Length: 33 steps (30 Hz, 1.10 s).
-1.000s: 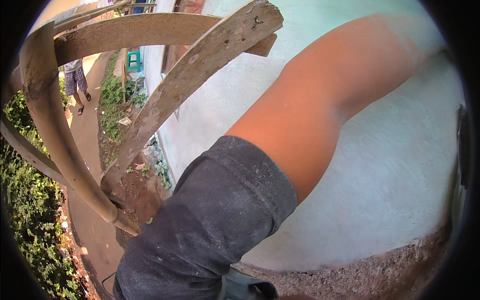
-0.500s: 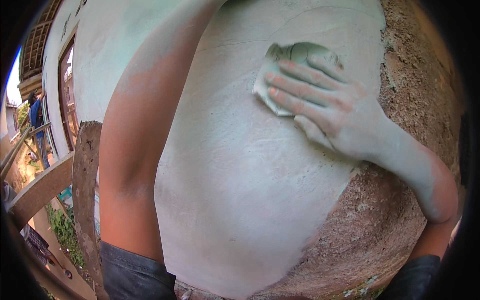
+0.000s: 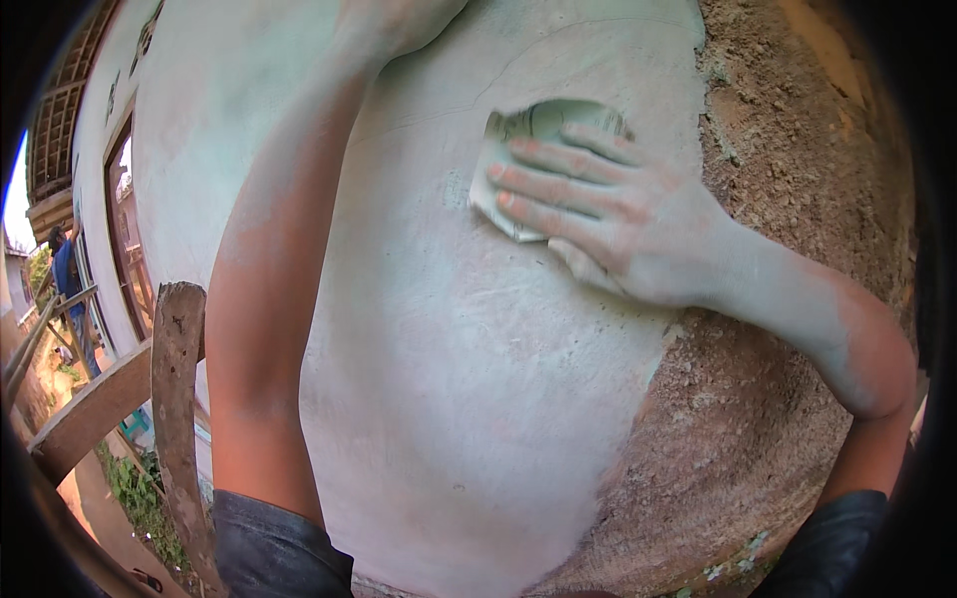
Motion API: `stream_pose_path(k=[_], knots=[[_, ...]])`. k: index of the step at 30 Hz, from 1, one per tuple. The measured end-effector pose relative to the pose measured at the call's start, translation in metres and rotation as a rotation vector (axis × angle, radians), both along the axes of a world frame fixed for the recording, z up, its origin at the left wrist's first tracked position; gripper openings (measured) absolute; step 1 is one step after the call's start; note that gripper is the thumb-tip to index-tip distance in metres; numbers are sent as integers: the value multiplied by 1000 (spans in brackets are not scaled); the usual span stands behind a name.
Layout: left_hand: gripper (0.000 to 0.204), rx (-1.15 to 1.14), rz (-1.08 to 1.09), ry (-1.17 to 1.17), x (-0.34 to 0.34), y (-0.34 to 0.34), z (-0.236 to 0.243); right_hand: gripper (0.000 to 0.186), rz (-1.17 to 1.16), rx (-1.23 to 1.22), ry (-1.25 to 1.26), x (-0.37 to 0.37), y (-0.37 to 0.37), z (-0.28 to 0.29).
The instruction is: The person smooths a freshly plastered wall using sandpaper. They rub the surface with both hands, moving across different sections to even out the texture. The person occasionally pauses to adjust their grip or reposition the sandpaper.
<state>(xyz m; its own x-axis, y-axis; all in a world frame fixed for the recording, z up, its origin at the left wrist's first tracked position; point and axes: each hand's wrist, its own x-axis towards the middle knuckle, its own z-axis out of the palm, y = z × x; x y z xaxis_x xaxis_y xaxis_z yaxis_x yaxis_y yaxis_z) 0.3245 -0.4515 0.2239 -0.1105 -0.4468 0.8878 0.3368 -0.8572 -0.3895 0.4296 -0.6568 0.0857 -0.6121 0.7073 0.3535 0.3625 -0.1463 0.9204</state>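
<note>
My left hand (image 3: 404, 18) is raised to the pale plastered wall (image 3: 449, 389) at the top of the picture, its fingers hidden or cut off by the edge. My right hand (image 3: 608, 219) presses a folded pale sheet (image 3: 564, 112) with a dark curved marking against the plaster, fingers laid across it and thumb along its lower side. Pale dust coats my right hand and both forearms. A fine crack runs through the plaster above the sheet, and rough brown render (image 3: 758, 149) borders the smooth surface on the right.
Rough wooden boards (image 3: 177, 399) and poles stand close at my lower left. Beyond them a person in blue (image 3: 66, 274) is up by the wall near a window frame (image 3: 125, 219), under a roof overhang (image 3: 60, 120). A green stool (image 3: 135, 424) and plants (image 3: 140, 498) are lower down.
A second ago the view took in the path and another person's legs; it has since swung to the wall. Over the last half second the wall, sheet and right hand shifted slightly left in the picture.
</note>
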Motion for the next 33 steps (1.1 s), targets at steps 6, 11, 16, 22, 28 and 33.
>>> stream_pose_path(k=[6, 11, 16, 22, 28, 33], knots=[[70, -72, 103, 83, -21, -20, -8, 39, -244, 564, 481, -14, -15, 107], [68, 35, 168, -22, -14, 4, -17, 40, 45, 53, 13, -4, 2, 5], [71, 26, 299, 117, -25, 8, -58, 42, 77, 566, 95, 27, -10, 95], [65, 39, 223, 1, -33, 8, -25, 41, 169, 564, 253, 21, -5, 106], [73, 90, 222, 164, -12, -14, -79, 40, 14, 228, -45, 9, -21, 29], [69, -12, 142, -10, -16, -9, -24, 38, 172, 609, 220, 13, -15, 134]])
